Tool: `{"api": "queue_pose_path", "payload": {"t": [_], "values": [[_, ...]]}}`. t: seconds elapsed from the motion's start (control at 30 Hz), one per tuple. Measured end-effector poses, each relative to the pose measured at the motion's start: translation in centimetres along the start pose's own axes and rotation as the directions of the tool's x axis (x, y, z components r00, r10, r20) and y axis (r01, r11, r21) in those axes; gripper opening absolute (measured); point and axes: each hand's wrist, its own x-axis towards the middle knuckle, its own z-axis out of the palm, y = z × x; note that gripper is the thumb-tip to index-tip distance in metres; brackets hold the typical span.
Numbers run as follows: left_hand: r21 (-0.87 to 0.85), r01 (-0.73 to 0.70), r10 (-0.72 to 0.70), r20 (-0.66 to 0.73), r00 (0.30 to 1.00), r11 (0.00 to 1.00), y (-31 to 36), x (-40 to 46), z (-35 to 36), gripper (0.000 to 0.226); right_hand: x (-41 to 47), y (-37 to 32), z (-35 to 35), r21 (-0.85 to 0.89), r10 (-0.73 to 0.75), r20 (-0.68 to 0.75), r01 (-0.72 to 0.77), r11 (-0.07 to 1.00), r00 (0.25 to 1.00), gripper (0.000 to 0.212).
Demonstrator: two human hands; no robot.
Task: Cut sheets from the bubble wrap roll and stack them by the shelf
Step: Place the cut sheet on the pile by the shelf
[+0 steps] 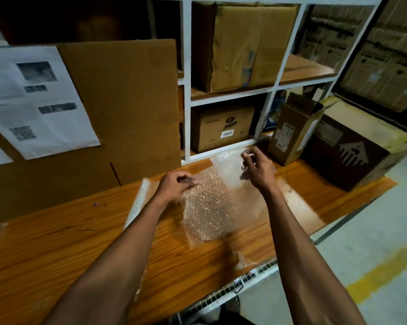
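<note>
Big picture first: a white-framed shelf (186, 90) runs across the back, its compartments packed with cardboard boxes, and a large flat cardboard panel (118, 109) leans at its left with a printed paper sheet (33, 99) taped over it. Below all that lies the wooden tabletop (57, 242), and over on the right stand a dark printed box (343, 156) and an open tall carton (291, 130).

Now to the action: a cut bubble wrap sheet (211, 202) lies spread on the wood just in front of the shelf's lowest rail, its far edge touching or nearly touching that rail. It looks like more than one layer there, though I cannot tell how many. No roll and no cutting tool show up from here.

Both hands are down at the far edge of the sheet. The left hand (174, 186) has its fingers curled, pinching the plastic near the upper left corner. The right hand (256, 167) hovers over the far right corner, fingertips bunched as if nipping the edge; whether it truly grips is hard to tell through the blur.

My read: this is the stacking step, squaring the sheet against the shelf. Next comes letting go cleanly, so the light plastic doesn't drag along.
</note>
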Motion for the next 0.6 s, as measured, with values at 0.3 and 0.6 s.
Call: {"api": "queue_pose_path", "payload": {"t": [0.3,0.6], "values": [[-0.109,0.035,-0.047,-0.107,0.993,0.993,3.2,8.5,6.2,0.012,10.3,5.8,-5.6,-0.004,0.127,0.069,-0.127,0.992,0.989,0.021],[-0.013,0.130,-0.131,-0.094,0.987,0.991,3.4,16.4,11.8,0.020,17.7,14.2,-10.7,-0.020,0.278,0.383,-0.293,0.956,0.881,0.016]]}}
